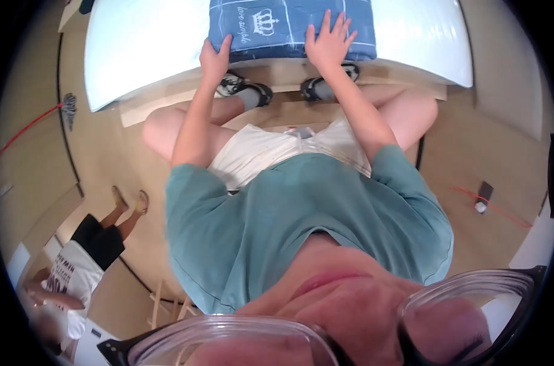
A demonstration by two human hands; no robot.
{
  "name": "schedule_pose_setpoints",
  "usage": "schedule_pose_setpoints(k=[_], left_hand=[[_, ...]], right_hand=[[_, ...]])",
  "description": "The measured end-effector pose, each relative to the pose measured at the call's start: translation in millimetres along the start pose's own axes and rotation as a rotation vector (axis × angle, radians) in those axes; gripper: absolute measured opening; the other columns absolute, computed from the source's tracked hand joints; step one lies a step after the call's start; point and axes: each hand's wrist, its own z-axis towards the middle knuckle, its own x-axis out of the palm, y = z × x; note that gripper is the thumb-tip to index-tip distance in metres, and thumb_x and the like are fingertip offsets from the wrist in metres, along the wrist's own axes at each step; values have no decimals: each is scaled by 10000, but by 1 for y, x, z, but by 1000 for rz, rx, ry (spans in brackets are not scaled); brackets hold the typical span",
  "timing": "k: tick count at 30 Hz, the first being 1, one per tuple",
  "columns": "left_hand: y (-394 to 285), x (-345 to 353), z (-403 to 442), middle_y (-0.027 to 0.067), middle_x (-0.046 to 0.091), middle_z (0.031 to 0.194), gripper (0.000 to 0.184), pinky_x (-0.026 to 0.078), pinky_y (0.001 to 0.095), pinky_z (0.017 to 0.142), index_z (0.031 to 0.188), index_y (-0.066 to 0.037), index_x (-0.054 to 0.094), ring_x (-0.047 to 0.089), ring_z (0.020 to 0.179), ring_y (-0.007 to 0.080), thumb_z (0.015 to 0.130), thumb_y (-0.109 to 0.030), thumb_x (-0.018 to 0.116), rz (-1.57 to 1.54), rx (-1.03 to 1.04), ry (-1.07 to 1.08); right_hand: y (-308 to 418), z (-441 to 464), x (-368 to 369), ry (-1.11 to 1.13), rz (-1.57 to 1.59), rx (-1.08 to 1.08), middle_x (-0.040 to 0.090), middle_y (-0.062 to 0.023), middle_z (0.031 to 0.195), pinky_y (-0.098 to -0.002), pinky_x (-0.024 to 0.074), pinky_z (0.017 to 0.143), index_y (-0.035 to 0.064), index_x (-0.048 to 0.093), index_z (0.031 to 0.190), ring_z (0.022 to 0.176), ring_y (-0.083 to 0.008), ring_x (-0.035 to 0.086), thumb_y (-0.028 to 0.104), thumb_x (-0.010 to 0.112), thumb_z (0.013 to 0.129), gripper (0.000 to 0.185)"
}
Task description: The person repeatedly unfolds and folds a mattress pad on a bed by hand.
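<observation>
The blue folded cloth (283, 41) lies on the white surface (423, 43). Hands are apart: the left hand (214, 63) is at the cloth's near left corner, thumb on top, its other fingers hidden, grip not determinable; the right hand (329, 47) is spread flat on its near right part. Shoes (264, 95) sit just below its near edge. Well left of the cloth: a mop (68, 110); behind that, another person (84, 262). Well right: an orange cord (509, 213).

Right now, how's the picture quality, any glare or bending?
In the head view, glare bleaches much of the white tabletop; fisheye distortion seems to bow its edge, and black rounds off the corners; the eyeglasses loom large near the lens; lettering on the blue crown-print fabric is readable.
</observation>
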Motion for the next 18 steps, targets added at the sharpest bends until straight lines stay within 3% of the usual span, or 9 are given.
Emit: schedule_pose_setpoints(k=[1, 2, 3, 5, 6, 9, 12, 15, 18], left_hand=[[3, -3, 13, 318, 708, 1012, 626, 531, 481, 864, 1103, 102, 629, 696, 986, 464, 960, -505, 679, 87, -23, 1], [15, -2, 16, 229, 732, 940, 624, 554, 413, 782, 1067, 74, 643, 731, 872, 327, 981, -544, 646, 159, -46, 6], [50, 3, 25, 275, 721, 938, 723, 551, 467, 815, 1086, 94, 625, 716, 914, 418, 993, -619, 557, 108, -157, 125], [33, -6, 16, 232, 722, 910, 749, 568, 404, 721, 1123, 87, 631, 726, 814, 305, 1033, -636, 457, -47, -406, 255], [41, -2, 16, 196, 711, 876, 772, 550, 333, 634, 1177, 82, 633, 697, 734, 206, 1067, -628, 350, -122, -364, 245], [55, 6, 11, 203, 712, 879, 785, 545, 335, 622, 1215, 80, 637, 691, 710, 216, 1085, -610, 286, -295, -348, 80], [46, 1, 5, 175, 718, 889, 767, 547, 385, 734, 1142, 73, 681, 685, 768, 240, 1089, -590, 300, -234, -297, 68], [64, 16, 23, 108, 694, 784, 699, 521, 393, 763, 1039, 67, 708, 657, 748, 246, 1069, -569, 419, -163, -71, -4], [27, 15, 21, 78, 663, 735, 657, 510, 377, 747, 998, 64, 713, 625, 731, 223, 1008, -576, 568, -144, -135, -60]], right_hand=[[19, 8, 5, -55, 10, -3, 355, -293, 1611, -671, 95, 1221, 39, 445, 1547, 1522, -481, 259, 532, 472, 987, 746], [41, 9, 9, -60, 28, -49, 378, -284, 1600, -654, 104, 1228, 67, 471, 1538, 1517, -476, 274, 529, 469, 989, 718], [65, 5, 10, -20, 71, -100, 389, -267, 1600, -641, 114, 1231, 85, 483, 1533, 1515, -463, 288, 526, 471, 989, 700], [106, -3, 10, 39, 153, -222, 413, -230, 1596, -622, 146, 1231, 112, 505, 1521, 1507, -437, 316, 518, 478, 994, 666], [122, -11, 11, 65, 191, -295, 425, -210, 1593, -616, 168, 1228, 120, 516, 1514, 1502, -425, 330, 514, 482, 999, 649], [149, -29, 4, 149, 430, -447, 458, -159, 1574, -578, 216, 1236, 137, 577, 1451, 1492, -380, 365, 414, 570, 977, 549], [128, -31, -20, 148, 567, -690, 485, -138, 1545, -561, 284, 1216, 144, 600, 1408, 1453, -360, 421, 317, 658, 916, 525], [81, -26, -33, 136, 370, -540, 480, -141, 1546, -640, 244, 1205, 187, 576, 1436, 1453, -385, 414, 365, 710, 876, 604], [25, -17, -37, 145, 145, -444, 430, -139, 1582, -688, 204, 1196, 238, 490, 1518, 1477, -399, 369, 408, 806, 799, 804]])
